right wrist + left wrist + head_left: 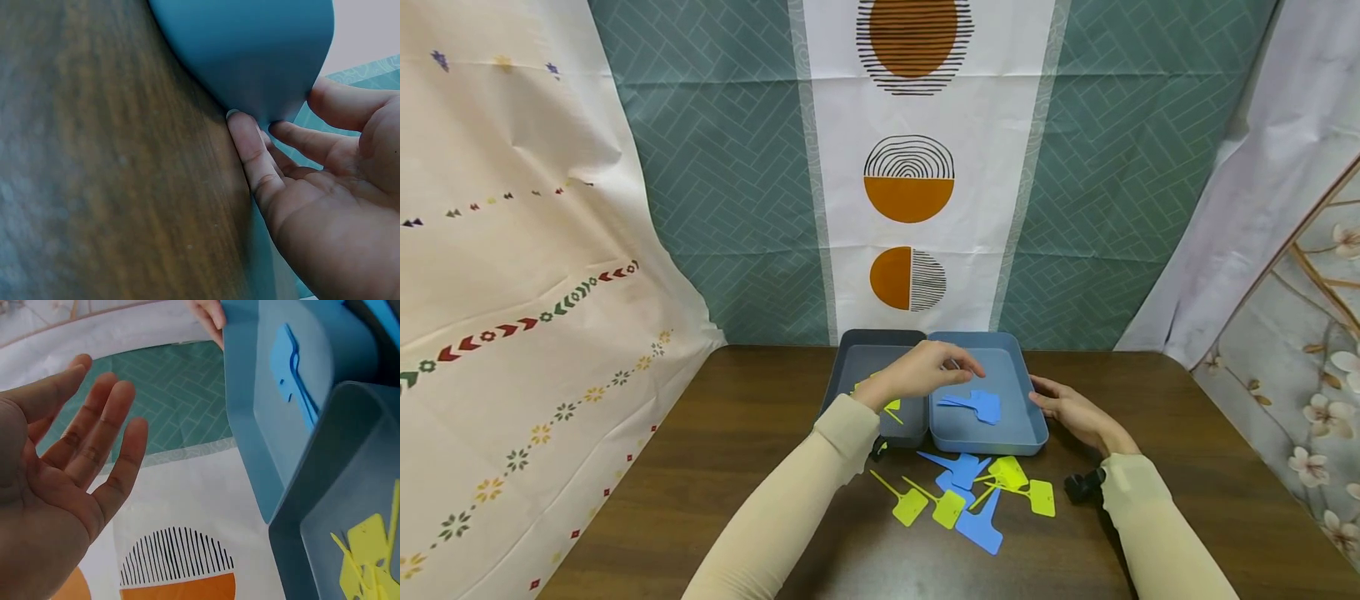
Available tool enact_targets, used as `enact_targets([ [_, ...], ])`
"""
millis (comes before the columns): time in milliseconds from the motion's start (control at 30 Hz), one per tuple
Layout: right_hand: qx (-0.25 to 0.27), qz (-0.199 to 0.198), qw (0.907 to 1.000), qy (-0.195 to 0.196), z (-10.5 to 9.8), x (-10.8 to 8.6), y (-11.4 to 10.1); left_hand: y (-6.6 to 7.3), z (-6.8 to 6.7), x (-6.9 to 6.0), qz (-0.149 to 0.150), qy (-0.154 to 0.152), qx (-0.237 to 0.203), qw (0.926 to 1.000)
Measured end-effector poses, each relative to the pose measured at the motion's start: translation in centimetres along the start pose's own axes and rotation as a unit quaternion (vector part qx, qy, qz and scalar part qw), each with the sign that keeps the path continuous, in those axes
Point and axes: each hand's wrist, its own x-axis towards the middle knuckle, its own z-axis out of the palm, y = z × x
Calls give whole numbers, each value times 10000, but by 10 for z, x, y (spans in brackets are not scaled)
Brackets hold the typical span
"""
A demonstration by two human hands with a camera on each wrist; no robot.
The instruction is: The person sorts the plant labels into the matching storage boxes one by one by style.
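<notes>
My left hand (928,368) hovers over the seam between the dark grey tray (880,337) and the blue-grey tray (1028,408), holding nothing. In the left wrist view its fingers (125,450) are spread and relaxed. Against the outer right side of the blue-grey tray, my right hand (1071,410) touches the wall with its fingertips and thumb; the right wrist view shows this contact. Blue T-shaped plant labels (987,407) lie overlapped inside the blue-grey tray. Yellow plant labels (369,540) lie in the dark grey tray, partly hidden by my left arm in the head view.
In front of the trays, several yellow labels (910,506) and blue labels (981,527) lie loosely mixed and overlapping on the brown wooden table (722,467). The two trays stand side by side near a patterned curtain (745,208) at the back.
</notes>
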Motion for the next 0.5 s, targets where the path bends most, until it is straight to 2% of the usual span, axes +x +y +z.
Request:
enact_targets([
  [200, -111, -14, 9999, -43, -1, 0, 0, -4, 4, -33, 28, -46, -182, 9998],
  [400, -97, 21, 10000, 2, 0, 0, -1, -12, 13, -68, -227, -153, -377, 9989],
  [500, -106, 50, 9999, 12, 1, 0, -2, -18, 18, -83, -249, -183, -423, 9986],
])
